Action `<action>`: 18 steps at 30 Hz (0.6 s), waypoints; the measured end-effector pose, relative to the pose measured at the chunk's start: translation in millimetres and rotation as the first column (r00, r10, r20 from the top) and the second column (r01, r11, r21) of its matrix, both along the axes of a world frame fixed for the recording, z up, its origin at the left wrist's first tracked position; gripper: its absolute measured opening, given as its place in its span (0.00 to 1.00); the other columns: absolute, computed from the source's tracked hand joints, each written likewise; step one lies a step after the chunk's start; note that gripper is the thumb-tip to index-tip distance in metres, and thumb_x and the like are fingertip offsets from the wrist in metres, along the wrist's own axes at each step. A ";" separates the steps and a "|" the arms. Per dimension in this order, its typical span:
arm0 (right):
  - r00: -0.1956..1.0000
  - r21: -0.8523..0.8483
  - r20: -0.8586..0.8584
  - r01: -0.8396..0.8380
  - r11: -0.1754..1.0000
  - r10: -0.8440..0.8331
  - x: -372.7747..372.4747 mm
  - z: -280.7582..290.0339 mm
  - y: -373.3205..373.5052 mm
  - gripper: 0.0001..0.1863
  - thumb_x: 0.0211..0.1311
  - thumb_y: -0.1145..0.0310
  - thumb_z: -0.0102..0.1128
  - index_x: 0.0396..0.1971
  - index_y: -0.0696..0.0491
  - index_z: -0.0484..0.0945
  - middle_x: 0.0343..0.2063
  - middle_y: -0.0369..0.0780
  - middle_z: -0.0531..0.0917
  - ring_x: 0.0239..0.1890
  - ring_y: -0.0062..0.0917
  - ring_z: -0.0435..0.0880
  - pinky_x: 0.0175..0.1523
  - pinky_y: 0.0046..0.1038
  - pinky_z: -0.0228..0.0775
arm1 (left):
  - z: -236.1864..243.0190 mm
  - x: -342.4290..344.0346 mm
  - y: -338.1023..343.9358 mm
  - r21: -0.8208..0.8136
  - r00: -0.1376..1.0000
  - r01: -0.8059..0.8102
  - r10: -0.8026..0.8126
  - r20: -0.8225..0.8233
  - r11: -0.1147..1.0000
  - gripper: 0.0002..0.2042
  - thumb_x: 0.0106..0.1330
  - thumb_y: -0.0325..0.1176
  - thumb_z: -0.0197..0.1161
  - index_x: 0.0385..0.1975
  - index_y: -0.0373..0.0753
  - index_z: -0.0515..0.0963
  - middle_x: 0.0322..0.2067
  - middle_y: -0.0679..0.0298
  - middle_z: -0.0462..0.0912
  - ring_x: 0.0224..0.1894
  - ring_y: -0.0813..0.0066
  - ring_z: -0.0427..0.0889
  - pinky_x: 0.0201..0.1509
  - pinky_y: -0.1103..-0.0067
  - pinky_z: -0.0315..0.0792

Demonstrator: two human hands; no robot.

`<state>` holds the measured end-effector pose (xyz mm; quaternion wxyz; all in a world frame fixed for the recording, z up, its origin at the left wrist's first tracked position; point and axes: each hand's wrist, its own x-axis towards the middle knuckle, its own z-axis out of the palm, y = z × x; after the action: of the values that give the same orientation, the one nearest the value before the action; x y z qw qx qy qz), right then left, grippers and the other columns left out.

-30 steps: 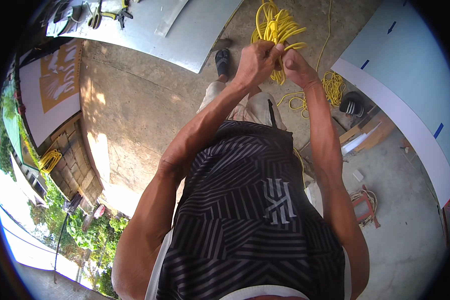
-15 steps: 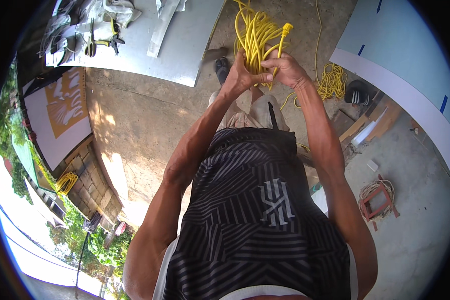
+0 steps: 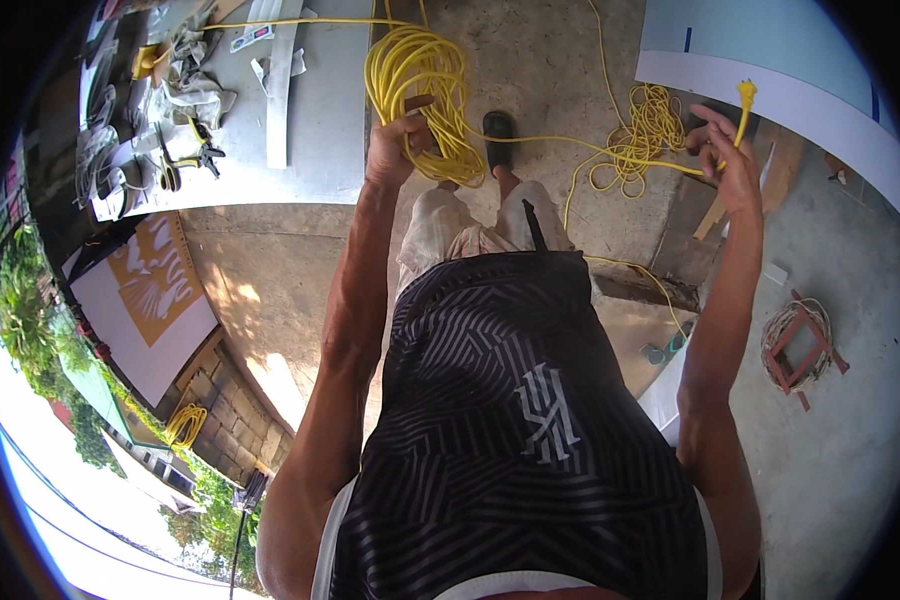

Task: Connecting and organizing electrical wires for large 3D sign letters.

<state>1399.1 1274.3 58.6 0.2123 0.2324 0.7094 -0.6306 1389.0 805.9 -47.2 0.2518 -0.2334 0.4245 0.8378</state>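
Note:
A thick bundle of yellow extension cord (image 3: 444, 75) hangs in loops from my left hand (image 3: 398, 152), whose fingers are wrapped round it at the near side. Far out to the right, my right hand (image 3: 730, 172) grips the cord's free end between thumb and fingers, some of its fingers partly stretched. The yellow plug end (image 3: 746, 92) sticks up beyond that grip. A length of cord stretches between both hands, slightly sagging. Another strand leads from the bundle leftward over the grey table.
More yellow cord lies tangled on the floor (image 3: 650, 125). A grey table (image 3: 320, 150) with pliers (image 3: 205, 155) and plastic scraps is at left; a pale blue-white board (image 3: 770, 75) is at right. A red frame wound with cord (image 3: 798, 350) rests on the concrete.
My hands have moved apart: the left carries the bundle leftward, the right draws the plug end out to the right. The cord between them is now stretched out.

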 end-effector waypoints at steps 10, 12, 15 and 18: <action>0.990 0.263 0.045 0.117 0.958 -0.133 55.5 15.1 -16.8 0.16 0.70 0.57 0.57 0.47 0.53 0.79 0.18 0.27 0.67 0.17 0.08 0.58 0.22 0.18 0.46 | -9.3 -2.2 0.9 -0.069 0.990 0.137 -0.134 0.046 0.988 0.18 0.58 0.27 0.59 0.49 0.30 0.73 0.15 0.70 0.65 0.14 0.79 0.62 0.24 0.80 0.59; 0.988 0.172 0.049 0.133 0.976 -0.144 69.1 6.7 -15.5 0.16 0.70 0.57 0.57 0.47 0.53 0.80 0.18 0.27 0.67 0.17 0.08 0.58 0.21 0.17 0.46 | -5.9 -2.9 6.3 -0.117 0.991 0.129 -0.124 0.047 0.985 0.18 0.59 0.27 0.59 0.49 0.31 0.73 0.17 0.70 0.66 0.15 0.79 0.62 0.24 0.81 0.59; 0.968 0.105 0.045 0.241 0.965 -0.246 87.3 16.5 6.7 0.15 0.71 0.59 0.56 0.45 0.54 0.81 0.17 0.27 0.66 0.16 0.08 0.57 0.20 0.16 0.45 | -25.0 -0.1 -2.0 -0.108 0.993 0.120 -0.122 -0.011 0.987 0.13 0.62 0.31 0.64 0.44 0.34 0.75 0.19 0.71 0.68 0.17 0.81 0.64 0.24 0.81 0.61; 0.877 0.139 -0.075 0.481 0.866 -0.475 131.0 49.7 76.6 0.14 0.72 0.63 0.54 0.46 0.56 0.80 0.17 0.28 0.65 0.15 0.09 0.57 0.19 0.15 0.45 | -33.8 -1.7 3.7 -0.054 0.997 0.064 -0.065 -0.032 0.997 0.07 0.64 0.29 0.66 0.39 0.35 0.78 0.20 0.70 0.73 0.18 0.82 0.69 0.22 0.84 0.64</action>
<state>1530.1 1350.9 108.2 0.0176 0.4045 0.6800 -0.6113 1387.3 809.6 -81.1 0.2654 -0.2122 0.4578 0.8215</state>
